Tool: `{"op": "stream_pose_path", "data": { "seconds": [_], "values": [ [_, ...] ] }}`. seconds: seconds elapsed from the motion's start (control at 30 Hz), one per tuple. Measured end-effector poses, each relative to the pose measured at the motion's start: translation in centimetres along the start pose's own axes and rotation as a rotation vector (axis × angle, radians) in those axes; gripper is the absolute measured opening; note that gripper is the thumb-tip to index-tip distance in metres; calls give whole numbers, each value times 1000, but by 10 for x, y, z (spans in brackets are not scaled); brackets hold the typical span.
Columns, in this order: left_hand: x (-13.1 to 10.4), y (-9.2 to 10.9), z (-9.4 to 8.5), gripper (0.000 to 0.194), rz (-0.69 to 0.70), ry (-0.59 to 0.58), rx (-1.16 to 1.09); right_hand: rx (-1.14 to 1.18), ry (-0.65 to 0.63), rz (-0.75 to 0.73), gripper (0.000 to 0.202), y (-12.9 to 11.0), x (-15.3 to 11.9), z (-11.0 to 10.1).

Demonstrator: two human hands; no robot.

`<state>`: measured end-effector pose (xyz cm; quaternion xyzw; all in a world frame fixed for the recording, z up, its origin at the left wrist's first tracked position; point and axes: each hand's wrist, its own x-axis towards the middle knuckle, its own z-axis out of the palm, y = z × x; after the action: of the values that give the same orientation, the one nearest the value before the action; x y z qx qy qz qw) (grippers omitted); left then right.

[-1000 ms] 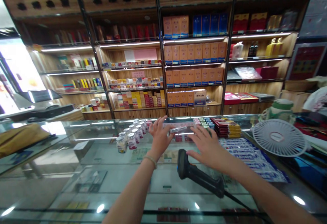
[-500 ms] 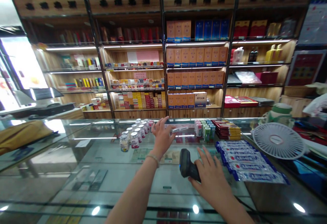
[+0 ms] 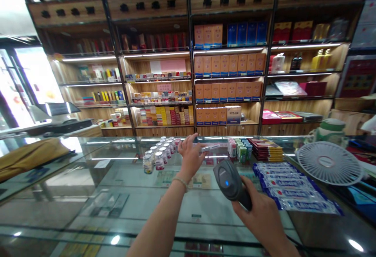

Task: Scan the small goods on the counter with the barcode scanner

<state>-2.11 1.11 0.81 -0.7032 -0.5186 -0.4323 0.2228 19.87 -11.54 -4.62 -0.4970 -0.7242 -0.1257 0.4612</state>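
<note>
My right hand [image 3: 260, 210] is wrapped round the handle of a dark grey barcode scanner [image 3: 229, 180], raised above the glass counter with a blue light glowing on top. Farther forward, my left hand [image 3: 189, 156] reaches out with its fingers apart and nothing visible in its grasp. Close to the left thumb lies a small clear-and-white packet [image 3: 211, 147]; whether they touch I cannot tell. Just left of that hand stand rows of small white-capped jars [image 3: 159, 160]. To its right are small green and pink packs [image 3: 242, 152].
The glass counter [image 3: 117, 210] spans the foreground. Blue-and-white snack packets [image 3: 296, 188] lie on the right, beside a stack of red-and-gold packs [image 3: 266, 149] and a white slatted basket [image 3: 329, 163]. Brown cloth [image 3: 32, 156] lies left. Shelves of boxes [image 3: 226, 65] line the back.
My right hand has closed round the scanner and lifted it, turning its head upward. My left hand stays nearly in place while the view has shifted slightly.
</note>
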Motion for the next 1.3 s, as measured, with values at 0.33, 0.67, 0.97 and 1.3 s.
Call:
{"op": "stream_pose_path", "data": {
  "seconds": [0.33,0.67,0.97,1.3],
  "values": [
    [2,2,-2,13,-9,12,-16,-66,-53,-91,44,4,1,1],
    [3,4,-4,14,-12,9,-9,-277,-341,-179,36,-4,13,12],
    [2,5,-1,17,12,12,-7,-112,-548,-172,51,10,15,10],
    [3,9,-2,21,34,5,-30,-144,-255,-219,56,65,144,22]
  ]
}}
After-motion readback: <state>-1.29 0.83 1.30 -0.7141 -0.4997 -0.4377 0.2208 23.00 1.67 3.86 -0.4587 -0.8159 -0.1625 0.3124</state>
